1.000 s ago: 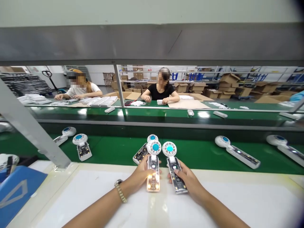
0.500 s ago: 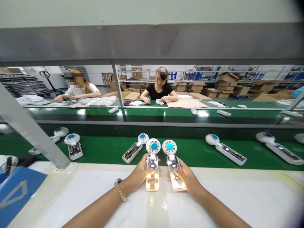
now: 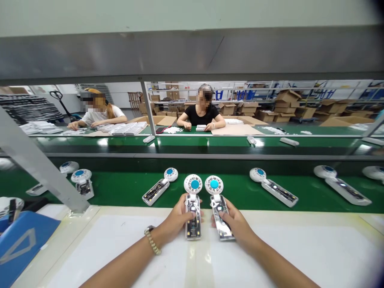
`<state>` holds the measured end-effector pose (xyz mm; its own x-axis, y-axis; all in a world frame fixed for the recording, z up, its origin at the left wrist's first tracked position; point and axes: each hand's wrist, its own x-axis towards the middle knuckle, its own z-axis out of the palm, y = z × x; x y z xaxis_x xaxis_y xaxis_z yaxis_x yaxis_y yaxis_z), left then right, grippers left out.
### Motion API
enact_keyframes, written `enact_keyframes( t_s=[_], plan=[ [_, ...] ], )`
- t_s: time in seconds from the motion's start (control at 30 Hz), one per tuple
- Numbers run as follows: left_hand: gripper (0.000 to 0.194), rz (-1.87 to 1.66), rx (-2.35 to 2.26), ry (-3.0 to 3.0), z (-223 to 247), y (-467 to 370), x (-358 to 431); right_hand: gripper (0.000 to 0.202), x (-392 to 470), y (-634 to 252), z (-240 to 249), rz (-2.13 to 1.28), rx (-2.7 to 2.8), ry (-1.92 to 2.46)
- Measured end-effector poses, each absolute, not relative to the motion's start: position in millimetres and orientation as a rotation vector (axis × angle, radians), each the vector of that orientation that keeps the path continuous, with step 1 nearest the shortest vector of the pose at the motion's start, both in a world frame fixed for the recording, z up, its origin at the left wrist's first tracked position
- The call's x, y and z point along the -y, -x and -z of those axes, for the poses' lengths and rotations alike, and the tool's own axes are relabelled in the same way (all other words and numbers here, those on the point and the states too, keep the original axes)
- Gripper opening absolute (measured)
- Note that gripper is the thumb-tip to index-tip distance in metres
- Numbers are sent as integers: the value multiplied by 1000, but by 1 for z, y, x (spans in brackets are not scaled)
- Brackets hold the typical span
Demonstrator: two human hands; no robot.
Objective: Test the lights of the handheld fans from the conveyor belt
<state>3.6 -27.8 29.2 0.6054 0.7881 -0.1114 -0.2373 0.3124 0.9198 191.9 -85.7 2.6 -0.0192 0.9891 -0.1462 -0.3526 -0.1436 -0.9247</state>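
Observation:
My left hand is closed round a small handheld fan, with its thumb on the handle. This fan has a round white head with a blue centre and a clear handle showing a circuit board. My right hand grips a second handheld fan of the same kind, tilted slightly, thumb on its handle. Both are held upright side by side, heads apart, above the edge of the white worktop. The lights in both handles are dark.
Several similar fans, one a fan at the left and one a fan at the right, lie on the green belt. A slanted post and a blue box stand left. Two people work across a second belt carrying white parts.
The yellow lights in both held fans have gone out. Fans on the near belt have shifted left, and white parts on the far belt have shifted right. My hands have hardly moved.

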Motion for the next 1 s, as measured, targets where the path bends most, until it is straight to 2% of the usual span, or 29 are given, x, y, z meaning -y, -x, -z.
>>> enact_keyframes(
  t_s=[0.53, 1.0],
  plan=[
    [46, -719, -587, -1079, -30, -2, 27, 76, 88, -192, -6, -1467, 867, 1034],
    [53, -720, -569, -1120, -19, -3, 24, 65, 90, -193, -5, -1502, 866, 906]
  ],
)
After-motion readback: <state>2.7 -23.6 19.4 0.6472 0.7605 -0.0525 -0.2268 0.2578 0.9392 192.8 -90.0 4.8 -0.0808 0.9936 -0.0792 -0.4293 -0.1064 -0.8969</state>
